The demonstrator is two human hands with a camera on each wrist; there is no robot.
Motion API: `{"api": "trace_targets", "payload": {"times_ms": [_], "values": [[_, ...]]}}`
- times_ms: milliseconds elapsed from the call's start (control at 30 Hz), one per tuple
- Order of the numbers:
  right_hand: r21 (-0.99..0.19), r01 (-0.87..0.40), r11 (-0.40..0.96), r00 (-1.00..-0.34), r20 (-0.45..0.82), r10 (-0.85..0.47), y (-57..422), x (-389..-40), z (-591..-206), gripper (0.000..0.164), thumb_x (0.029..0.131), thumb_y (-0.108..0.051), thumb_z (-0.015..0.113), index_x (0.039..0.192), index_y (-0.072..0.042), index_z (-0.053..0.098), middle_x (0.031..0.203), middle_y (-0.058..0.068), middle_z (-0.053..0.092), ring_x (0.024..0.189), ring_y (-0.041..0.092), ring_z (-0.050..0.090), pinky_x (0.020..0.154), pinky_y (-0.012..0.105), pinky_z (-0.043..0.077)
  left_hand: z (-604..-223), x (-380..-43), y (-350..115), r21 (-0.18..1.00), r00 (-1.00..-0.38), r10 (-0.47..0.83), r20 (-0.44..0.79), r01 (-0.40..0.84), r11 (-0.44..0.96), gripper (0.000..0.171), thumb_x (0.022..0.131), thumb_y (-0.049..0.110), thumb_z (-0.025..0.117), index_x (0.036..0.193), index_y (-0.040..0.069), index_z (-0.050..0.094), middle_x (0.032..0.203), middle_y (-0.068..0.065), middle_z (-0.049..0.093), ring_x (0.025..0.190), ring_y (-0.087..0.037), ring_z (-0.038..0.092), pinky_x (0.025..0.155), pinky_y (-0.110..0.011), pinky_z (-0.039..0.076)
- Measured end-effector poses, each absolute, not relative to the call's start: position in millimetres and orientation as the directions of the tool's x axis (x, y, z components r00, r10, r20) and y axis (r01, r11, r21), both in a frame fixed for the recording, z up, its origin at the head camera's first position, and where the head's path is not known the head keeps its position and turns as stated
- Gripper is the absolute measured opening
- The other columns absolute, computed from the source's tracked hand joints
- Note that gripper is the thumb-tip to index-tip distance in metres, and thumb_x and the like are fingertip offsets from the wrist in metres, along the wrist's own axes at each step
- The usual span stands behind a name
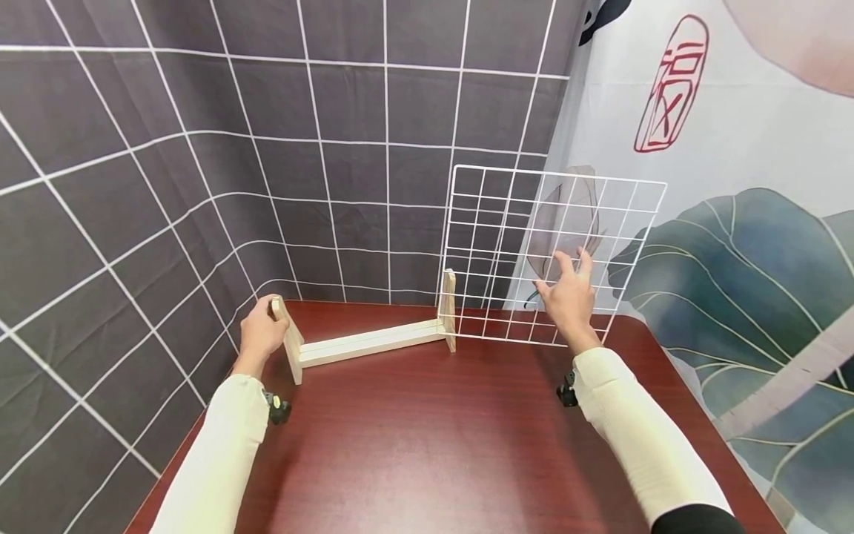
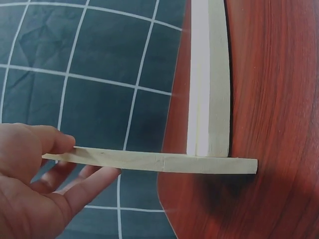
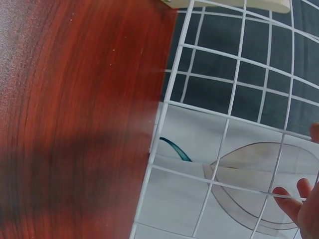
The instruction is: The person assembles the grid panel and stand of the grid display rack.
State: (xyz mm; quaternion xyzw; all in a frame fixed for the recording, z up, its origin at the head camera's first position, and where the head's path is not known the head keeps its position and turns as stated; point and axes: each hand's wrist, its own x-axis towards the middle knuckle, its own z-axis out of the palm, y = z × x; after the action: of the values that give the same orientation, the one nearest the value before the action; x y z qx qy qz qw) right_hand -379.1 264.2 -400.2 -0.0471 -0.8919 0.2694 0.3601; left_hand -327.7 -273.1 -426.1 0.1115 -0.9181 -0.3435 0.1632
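A pale wooden stand lies along the back left of the table, a long grooved bar [image 1: 373, 342] joining two upright end boards. My left hand [image 1: 259, 331] pinches the top of the left end board [image 2: 124, 159], thumb on one face and fingers on the other. With curled fingers my right hand [image 1: 570, 297] grips a white wire grid panel [image 3: 229, 117] near its lower right part. The panel is held nearly upright, its lower left corner overlapping the right end board [image 1: 449, 311] in the head view. Only some fingertips of the right hand show in the right wrist view.
The dark red table [image 1: 400, 445] extends in front of the stand, with its back edge close behind it. A dark grey cloth with white grid lines [image 1: 347, 104] hangs behind and to the left. A white cloth with leaf prints [image 1: 747, 297] hangs at the right.
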Motion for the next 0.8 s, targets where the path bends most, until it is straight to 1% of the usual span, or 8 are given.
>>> {"api": "trace_targets", "payload": {"times_ms": [267,400,467,700,800], "values": [[-0.517,-0.119,0.848,-0.73,0.624,0.278,263.7,-378.2,-400.7,0.064,0.079,-0.02,0.086,0.137,-0.015,0.058,0.159,0.017,0.035,0.073,0.055,0.059,0.069,0.063,0.05,-425.9,-337.7,-258.3,0.673,-0.938,-0.284,0.199,-0.08,0.735,0.058,0.088,0.009,0.054,0.145,0.004,0.046,0.138,-0.028,0.059,0.128,-0.053,0.053,0.111,-0.059,0.041],[-0.522,-0.128,0.843,-0.728,0.627,0.278,262.8,-377.1,-401.4,0.064,0.079,-0.019,0.086,0.136,-0.015,0.059,0.159,0.018,0.035,0.074,0.055,0.059,0.068,0.063,0.05,-424.2,-342.1,-252.7,0.675,-0.947,-0.261,0.19,-0.067,0.735,0.059,0.088,0.008,0.054,0.147,0.004,0.045,0.141,-0.028,0.057,0.131,-0.052,0.051,0.114,-0.058,0.037],[-0.522,-0.131,0.843,-0.727,0.628,0.276,262.4,-376.9,-401.9,0.064,0.079,-0.019,0.086,0.136,-0.015,0.059,0.159,0.018,0.035,0.074,0.055,0.058,0.068,0.062,0.05,-422.3,-343.1,-249.7,0.679,-0.95,-0.255,0.182,-0.066,0.731,0.06,0.089,0.008,0.053,0.148,0.005,0.045,0.141,-0.028,0.057,0.131,-0.051,0.05,0.114,-0.058,0.037],[-0.51,-0.133,0.85,-0.727,0.633,0.266,261.6,-376.1,-402.7,0.063,0.078,-0.02,0.085,0.136,-0.015,0.059,0.157,0.018,0.037,0.073,0.055,0.059,0.067,0.062,0.051,-426.4,-351.9,-240.7,0.683,-0.952,-0.248,0.18,-0.061,0.728,0.058,0.09,0.01,0.052,0.147,0.007,0.046,0.138,-0.028,0.059,0.127,-0.05,0.054,0.11,-0.057,0.044],[-0.509,-0.132,0.851,-0.73,0.63,0.264,261.6,-375.8,-402.3,0.063,0.079,-0.02,0.084,0.136,-0.015,0.059,0.156,0.018,0.037,0.072,0.054,0.059,0.067,0.061,0.05,-427.1,-355.3,-235.6,0.688,-0.954,-0.239,0.179,-0.052,0.724,0.058,0.09,0.01,0.053,0.148,0.008,0.046,0.137,-0.028,0.06,0.127,-0.049,0.055,0.11,-0.056,0.045]]}}
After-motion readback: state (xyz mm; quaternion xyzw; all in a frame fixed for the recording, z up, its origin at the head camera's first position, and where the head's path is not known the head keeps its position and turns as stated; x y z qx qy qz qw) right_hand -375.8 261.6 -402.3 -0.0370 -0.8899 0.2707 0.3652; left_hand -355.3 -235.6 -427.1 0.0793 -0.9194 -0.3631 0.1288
